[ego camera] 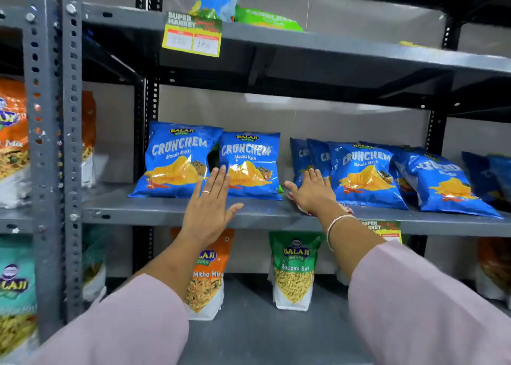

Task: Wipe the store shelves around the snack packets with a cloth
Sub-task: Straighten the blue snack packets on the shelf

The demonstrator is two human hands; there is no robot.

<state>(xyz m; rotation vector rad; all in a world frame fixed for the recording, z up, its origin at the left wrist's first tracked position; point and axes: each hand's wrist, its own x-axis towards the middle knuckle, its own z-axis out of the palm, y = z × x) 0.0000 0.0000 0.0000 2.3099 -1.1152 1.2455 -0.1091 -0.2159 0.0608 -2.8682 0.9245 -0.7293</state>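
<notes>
Progress looks partial: you are working the middle shelf (166, 212), a flat grey painted-metal deck, and nothing shows which stretches are already clean. Your right hand (312, 192) lies flat, fingers spread, pressing what seems to be a cloth (344, 209), only a reddish-white edge showing, in the gap between glossy, puffy blue packets (250, 168). Your left hand (208, 208) is open, fingers together, touching a packet's lower edge. Upper and lower shelves likely remain.
</notes>
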